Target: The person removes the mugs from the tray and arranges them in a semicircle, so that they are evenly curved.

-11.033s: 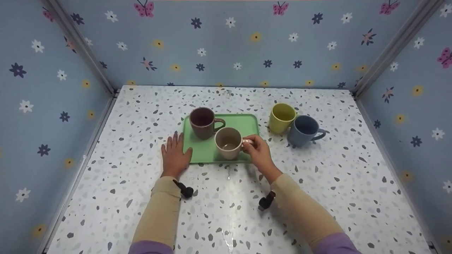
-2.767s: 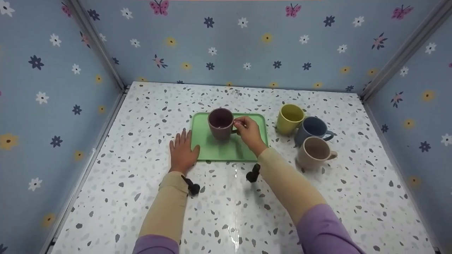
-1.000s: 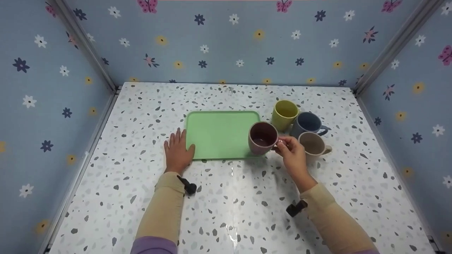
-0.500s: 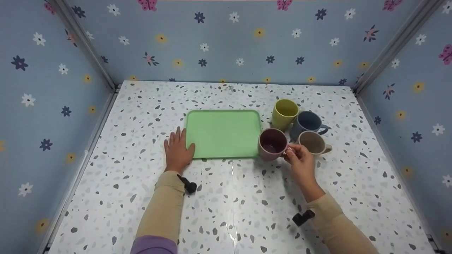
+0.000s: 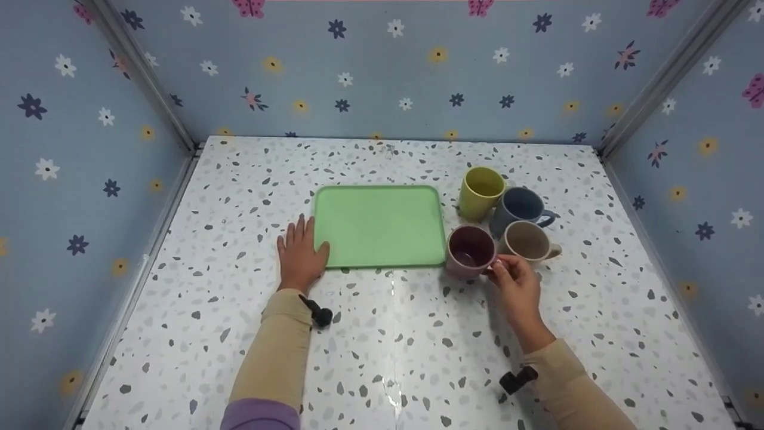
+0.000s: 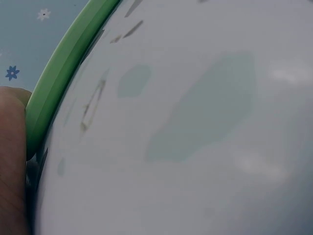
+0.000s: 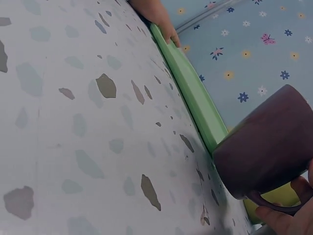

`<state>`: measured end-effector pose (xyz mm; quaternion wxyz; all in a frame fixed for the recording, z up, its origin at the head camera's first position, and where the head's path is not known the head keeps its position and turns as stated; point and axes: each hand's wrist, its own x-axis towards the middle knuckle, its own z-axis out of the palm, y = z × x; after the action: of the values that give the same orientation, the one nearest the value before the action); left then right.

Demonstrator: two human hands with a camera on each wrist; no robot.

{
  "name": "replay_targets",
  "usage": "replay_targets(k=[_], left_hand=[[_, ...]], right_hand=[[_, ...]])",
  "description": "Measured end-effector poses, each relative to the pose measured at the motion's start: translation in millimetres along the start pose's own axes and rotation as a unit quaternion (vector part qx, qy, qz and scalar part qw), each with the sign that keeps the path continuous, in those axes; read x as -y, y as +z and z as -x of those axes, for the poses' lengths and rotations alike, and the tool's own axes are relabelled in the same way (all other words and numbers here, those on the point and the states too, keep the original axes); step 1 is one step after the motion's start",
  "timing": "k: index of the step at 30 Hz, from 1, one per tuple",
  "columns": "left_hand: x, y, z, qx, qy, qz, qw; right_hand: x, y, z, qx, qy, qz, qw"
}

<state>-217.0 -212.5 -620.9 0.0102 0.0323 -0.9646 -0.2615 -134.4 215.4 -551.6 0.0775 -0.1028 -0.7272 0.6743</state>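
Observation:
My right hand (image 5: pixel 520 292) pinches the handle of a maroon mug (image 5: pixel 470 254), which is upright just past the tray's front right corner. In the right wrist view the maroon mug (image 7: pixel 266 147) overlaps the tray's end, and fingers (image 7: pixel 281 220) grip its handle. My left hand (image 5: pixel 300 257) lies flat on the table with fingers spread, its thumb at the left edge of the green tray (image 5: pixel 379 227). A beige mug (image 5: pixel 526 242) stands close behind the right hand's fingers. Behind it are a blue-grey mug (image 5: pixel 519 209) and a yellow mug (image 5: pixel 479 194).
The white speckled table (image 5: pixel 370 334) is enclosed by blue walls (image 5: pixel 382 71) with a flower print at the back and both sides. The yellow, blue-grey and beige mugs form a tight cluster right of the tray, handles mostly pointing right.
Over the earlier frames, the right hand carried the beige mug from the tray to the cluster, then took the maroon mug by its handle and moved it right, off the tray. Left hand stayed.

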Motion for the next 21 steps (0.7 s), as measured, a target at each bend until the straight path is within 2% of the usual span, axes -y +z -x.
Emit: replay_targets(k=[4, 11, 21], left_hand=[[-1.0, -0.8, 0.3, -0.003, 0.001, -0.001, 1.0], [-1.1, -0.9, -0.4, 0.002, -0.002, 0.009, 1.0], [0.5, -0.2, -0.8, 0.002, -0.005, -0.001, 1.0]], right_hand=[[-3.2, -3.2, 1.8, -0.009, 0.004, 0.016, 1.0], [-9.3, -10.6, 3.5, -0.034, -0.017, 0.04, 0.998], [-12.5, -15.2, 4.9, -0.045, -0.016, 0.03, 0.998]])
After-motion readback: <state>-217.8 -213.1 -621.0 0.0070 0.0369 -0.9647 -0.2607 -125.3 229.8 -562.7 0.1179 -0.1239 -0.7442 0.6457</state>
